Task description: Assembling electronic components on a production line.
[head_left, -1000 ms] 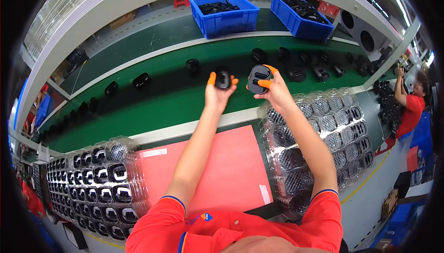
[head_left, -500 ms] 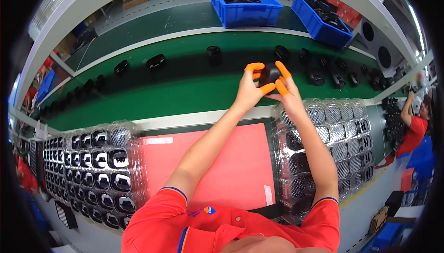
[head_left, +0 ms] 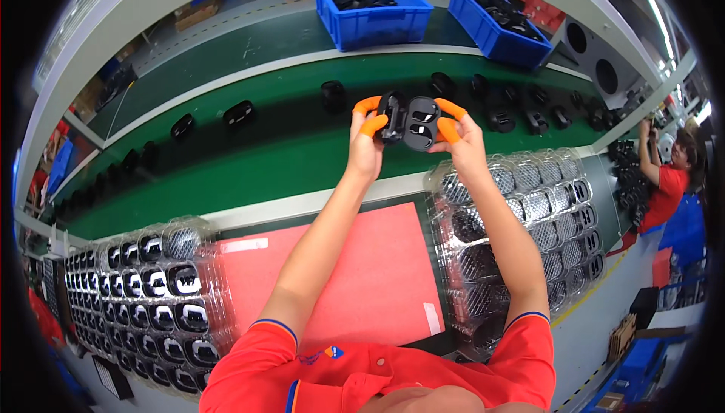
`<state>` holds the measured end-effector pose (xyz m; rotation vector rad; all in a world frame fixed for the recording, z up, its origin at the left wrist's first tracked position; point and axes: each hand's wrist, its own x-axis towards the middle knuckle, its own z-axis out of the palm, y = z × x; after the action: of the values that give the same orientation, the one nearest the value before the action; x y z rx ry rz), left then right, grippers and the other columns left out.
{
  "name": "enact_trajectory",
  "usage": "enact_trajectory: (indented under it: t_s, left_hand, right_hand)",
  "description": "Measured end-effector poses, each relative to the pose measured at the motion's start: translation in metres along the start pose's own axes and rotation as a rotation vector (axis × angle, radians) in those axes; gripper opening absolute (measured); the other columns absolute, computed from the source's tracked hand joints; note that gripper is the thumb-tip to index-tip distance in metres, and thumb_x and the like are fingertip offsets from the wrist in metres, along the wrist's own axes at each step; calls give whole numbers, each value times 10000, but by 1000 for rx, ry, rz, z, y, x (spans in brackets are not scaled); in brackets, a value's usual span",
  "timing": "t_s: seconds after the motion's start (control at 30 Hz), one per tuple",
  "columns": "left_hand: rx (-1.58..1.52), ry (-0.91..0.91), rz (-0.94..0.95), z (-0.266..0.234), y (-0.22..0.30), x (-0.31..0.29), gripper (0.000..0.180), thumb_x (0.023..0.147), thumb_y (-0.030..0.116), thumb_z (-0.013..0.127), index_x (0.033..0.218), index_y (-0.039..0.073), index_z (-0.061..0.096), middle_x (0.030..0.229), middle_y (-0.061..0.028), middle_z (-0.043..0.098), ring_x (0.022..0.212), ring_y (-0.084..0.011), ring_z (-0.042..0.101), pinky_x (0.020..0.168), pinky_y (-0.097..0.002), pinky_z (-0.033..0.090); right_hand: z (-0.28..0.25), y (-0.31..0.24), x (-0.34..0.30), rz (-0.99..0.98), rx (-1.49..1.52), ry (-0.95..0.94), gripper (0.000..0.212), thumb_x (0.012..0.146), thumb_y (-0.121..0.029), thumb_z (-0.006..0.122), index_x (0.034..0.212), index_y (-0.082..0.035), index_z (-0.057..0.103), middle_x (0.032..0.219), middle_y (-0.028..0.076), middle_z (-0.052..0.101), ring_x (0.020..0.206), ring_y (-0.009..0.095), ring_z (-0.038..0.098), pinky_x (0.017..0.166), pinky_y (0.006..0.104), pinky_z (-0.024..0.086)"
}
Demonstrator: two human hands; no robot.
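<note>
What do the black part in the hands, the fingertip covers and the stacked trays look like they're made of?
Black part: probably moulded plastic, mostly matt with a soft sheen on its curves.
Orange fingertip covers: likely rubber or latex, stretched snug over the fingertips.
Stacked trays: thin clear formed plastic, see-through with glare.

Top: a red-orange short-sleeved shirt, seen from above at the lower edge of the view.
Sleeve cuffs: each ends above the elbow in a narrow ribbed band, dark blue with a thin pale stripe.
Chest: a small mark in blue and yellow sits on the front; it is too small to make out.
Placket: a darker blue strip runs beside the collar opening, probably a trim.
Forearms: bare from cuff to wrist, no watch or band visible.
Left hand [head_left: 368, 146]: orange rubber finger cots cap the thumb and forefinger.
Right hand [head_left: 462, 147]: orange cots likewise on the thumb and forefinger tips; remaining fingers uncovered as far as shows.
</note>
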<state>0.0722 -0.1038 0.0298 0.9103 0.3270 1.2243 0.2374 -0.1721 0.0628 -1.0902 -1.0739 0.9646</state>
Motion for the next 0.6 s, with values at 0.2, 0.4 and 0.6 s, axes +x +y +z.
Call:
enact_trajectory:
  t_s: [0.2,0.4,0.6]
  left_hand:
    - [1137,134,141,-77,42,58,791,775,304,669,1373,-28,272,1404,-224,316,1286,-308,336,1062,-337,266]
    - [2389,315,132,-286,98,98,861,752,460,647,1335,-74,305,1351,-251,383,1301,-349,308,1103,-434,149]
    - [1895,92,156,-356,131,71,818,736,277,708,1368,-19,281,1376,-257,343,1268,-348,355,1072,-411,248]
  right_hand:
    - [-104,33,79,-382,-1246,194,299,824,-47,515,1117,-73,566,872,202,637,728,343,649,653,418,532]
    - [-156,48,87,-98,-1508,422,220,777,-33,481,954,-73,606,933,183,606,834,386,619,729,467,508]
    - [-172,0,60,-396,-1755,320,250,727,-52,541,948,-114,640,886,85,600,897,282,592,722,386,523]
